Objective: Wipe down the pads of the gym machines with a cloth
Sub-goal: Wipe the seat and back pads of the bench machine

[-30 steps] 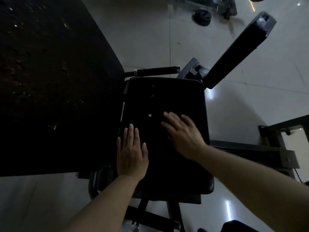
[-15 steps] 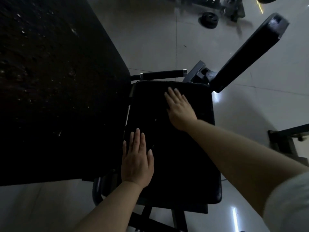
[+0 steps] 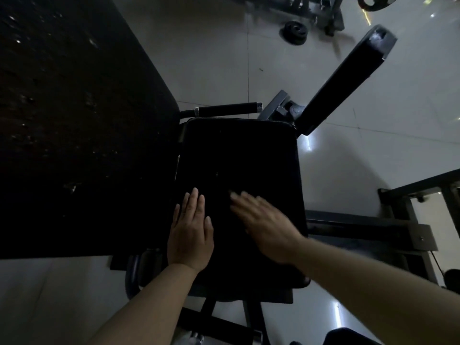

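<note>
A black seat pad [image 3: 239, 155] of a gym machine fills the middle of the view. My left hand [image 3: 190, 232] lies flat on the pad's near left part, fingers straight and together. My right hand [image 3: 263, 222] lies flat on the pad's near right part, fingers stretched toward the left, blurred by motion. No cloth shows clearly; anything under the right palm is lost against the dark pad. A large black back pad [image 3: 74, 120] stands at the left.
A black padded arm [image 3: 348, 78] slants up at the right, and a short handle bar [image 3: 229, 109] sticks out behind the seat. A weight plate [image 3: 295, 32] lies on the tiled floor far back. Dark steel frame members [image 3: 398, 225] run along the right.
My right hand slid from the far edge of the seat pad back to its near right part. The left hand stayed flat in place.
</note>
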A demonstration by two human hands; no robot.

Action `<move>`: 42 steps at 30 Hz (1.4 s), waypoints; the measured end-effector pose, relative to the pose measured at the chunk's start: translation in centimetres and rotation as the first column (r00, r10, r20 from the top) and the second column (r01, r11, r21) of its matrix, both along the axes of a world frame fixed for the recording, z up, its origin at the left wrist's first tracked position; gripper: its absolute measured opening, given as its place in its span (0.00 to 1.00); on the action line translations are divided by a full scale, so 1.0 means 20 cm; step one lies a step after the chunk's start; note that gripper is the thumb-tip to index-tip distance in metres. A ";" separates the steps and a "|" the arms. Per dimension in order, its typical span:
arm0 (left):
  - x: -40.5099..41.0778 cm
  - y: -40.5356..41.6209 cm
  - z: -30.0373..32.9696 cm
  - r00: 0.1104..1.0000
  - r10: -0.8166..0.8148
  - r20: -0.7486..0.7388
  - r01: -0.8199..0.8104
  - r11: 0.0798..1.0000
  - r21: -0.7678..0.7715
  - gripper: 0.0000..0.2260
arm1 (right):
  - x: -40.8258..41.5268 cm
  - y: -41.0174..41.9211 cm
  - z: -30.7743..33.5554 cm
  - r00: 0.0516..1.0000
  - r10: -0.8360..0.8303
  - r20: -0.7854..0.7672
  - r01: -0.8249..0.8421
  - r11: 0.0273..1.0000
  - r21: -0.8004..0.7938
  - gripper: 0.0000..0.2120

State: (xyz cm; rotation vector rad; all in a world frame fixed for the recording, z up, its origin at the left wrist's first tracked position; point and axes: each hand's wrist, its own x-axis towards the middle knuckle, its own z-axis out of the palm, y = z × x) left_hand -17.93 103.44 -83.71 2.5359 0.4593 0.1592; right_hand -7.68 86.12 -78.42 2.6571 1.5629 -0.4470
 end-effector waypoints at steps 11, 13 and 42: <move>0.00 0.01 0.00 0.996 0.047 0.077 -0.039 0.993 -0.107 0.27 | -0.04 0.23 0.00 0.951 -0.310 -0.001 0.309 0.951 -0.016 0.29; 0.00 0.01 0.00 0.994 0.045 0.098 -0.032 0.991 -0.132 0.27 | -0.24 0.14 -0.01 0.970 -0.239 0.029 0.240 0.971 -0.003 0.29; -0.01 0.01 0.03 0.996 0.012 0.087 -0.006 0.997 -0.073 0.27 | -0.08 0.29 0.00 0.882 -0.471 -0.014 0.471 0.881 0.037 0.29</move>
